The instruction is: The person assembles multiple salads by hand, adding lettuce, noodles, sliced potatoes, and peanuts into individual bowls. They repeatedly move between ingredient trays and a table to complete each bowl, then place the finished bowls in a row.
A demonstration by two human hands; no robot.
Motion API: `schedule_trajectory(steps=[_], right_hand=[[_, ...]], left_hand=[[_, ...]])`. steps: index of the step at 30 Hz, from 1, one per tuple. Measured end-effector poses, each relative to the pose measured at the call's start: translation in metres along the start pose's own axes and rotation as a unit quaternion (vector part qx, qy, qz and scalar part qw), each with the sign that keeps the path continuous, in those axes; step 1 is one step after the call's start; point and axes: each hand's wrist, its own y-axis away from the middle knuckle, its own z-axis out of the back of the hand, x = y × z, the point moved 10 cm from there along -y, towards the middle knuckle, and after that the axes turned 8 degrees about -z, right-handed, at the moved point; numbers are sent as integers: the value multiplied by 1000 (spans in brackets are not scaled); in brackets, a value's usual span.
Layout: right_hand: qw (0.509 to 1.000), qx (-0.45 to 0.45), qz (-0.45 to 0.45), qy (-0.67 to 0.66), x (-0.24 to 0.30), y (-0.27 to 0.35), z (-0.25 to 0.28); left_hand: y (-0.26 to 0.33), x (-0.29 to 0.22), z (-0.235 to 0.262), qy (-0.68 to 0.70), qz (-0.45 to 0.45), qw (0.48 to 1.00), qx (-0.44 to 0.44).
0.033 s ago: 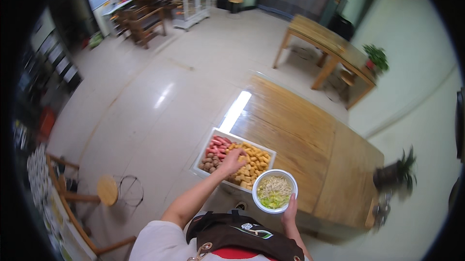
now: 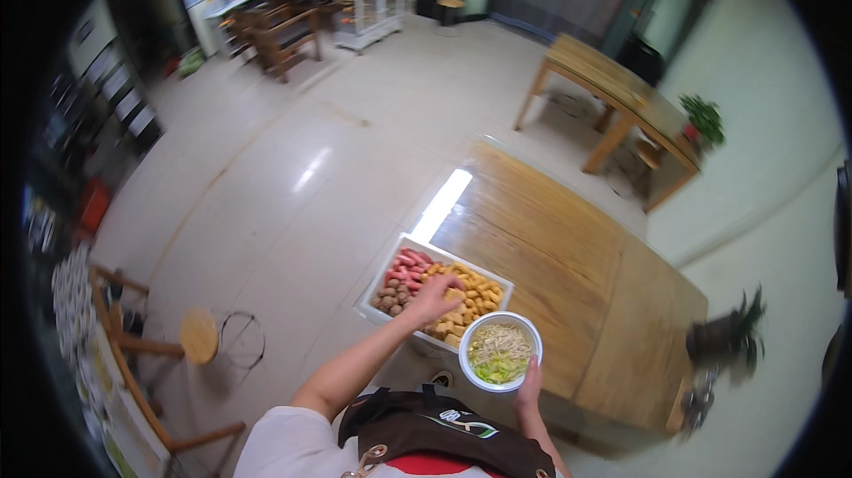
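Note:
A white rectangular tray [image 2: 369, 298] sits at the near left end of the wooden table, filled with pink sausage pieces [image 2: 410, 263], brown meatballs [image 2: 390, 297] and golden fried pieces [image 2: 479, 286], which look like tofu. My left hand [image 2: 437, 299] reaches over its middle, fingers bent and pinched around one golden piece, partly hidden by them. Just right of the tray, my right hand [image 2: 530, 385] grips the side of a round white bowl [image 2: 465, 359]. Inside the bowl are pale bean sprouts [image 2: 501, 340] and chopped green leaves [image 2: 499, 368].
The wooden table [image 2: 541, 238] stretches away to the right, with a dark potted plant [image 2: 714, 336] at its right end. A second table [image 2: 612, 83] stands farther back by the wall. On the left are a round stool [image 2: 199, 336] and a wooden chair frame [image 2: 133, 371].
The view has shifted slightly. The bowl in my right hand has come a little left, closer to the tray. My left hand remains among the golden pieces.

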Motion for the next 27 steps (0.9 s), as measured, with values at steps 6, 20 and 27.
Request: schedule_trajectory(steps=[6, 20, 27], right_hand=[[972, 200, -51, 115, -25, 6, -167], [798, 521, -274, 130, -288, 184, -473], [691, 621, -296, 224, -337, 311, -584]], left_hand=[[78, -71, 39, -178, -2, 984, 8], [460, -35, 304, -373, 329, 819, -287], [588, -59, 395, -387, 361, 741, -413]])
